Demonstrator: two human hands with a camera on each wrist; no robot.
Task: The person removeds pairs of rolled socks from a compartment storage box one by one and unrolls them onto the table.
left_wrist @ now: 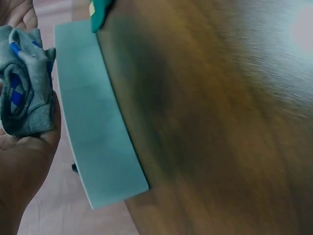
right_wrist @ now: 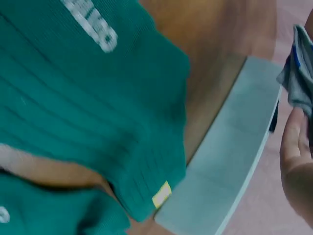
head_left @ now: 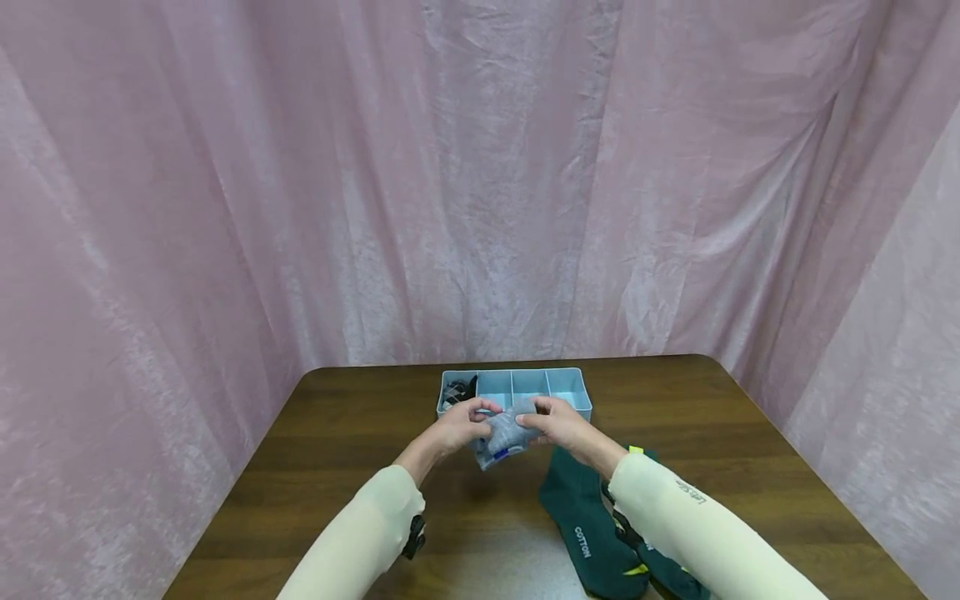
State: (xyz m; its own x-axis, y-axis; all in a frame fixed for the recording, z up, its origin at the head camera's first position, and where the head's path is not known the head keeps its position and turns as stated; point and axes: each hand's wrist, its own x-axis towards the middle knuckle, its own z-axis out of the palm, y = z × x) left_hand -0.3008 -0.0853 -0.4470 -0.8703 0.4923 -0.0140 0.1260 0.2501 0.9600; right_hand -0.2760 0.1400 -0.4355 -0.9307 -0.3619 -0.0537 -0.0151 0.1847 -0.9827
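A folded grey sock bundle (head_left: 506,435) with blue patches is held up between both hands, in front of the light blue divided box (head_left: 531,383). My left hand (head_left: 459,426) grips its left side; the left wrist view shows the rolled grey socks (left_wrist: 29,83) lying against the palm and fingers. On the other side my right hand (head_left: 564,427) pinches the bundle with thumb and fingers. Only part of the grey cloth (right_wrist: 299,73) appears at the edge of the right wrist view. Dark patterned cloth (head_left: 456,392) sits in the box's leftmost compartment.
Dark green socks (head_left: 581,533) with white lettering and yellow patches lie on the brown wooden table (head_left: 360,433), partly under the right forearm. Pink curtains (head_left: 480,183) hang behind the table's far edge.
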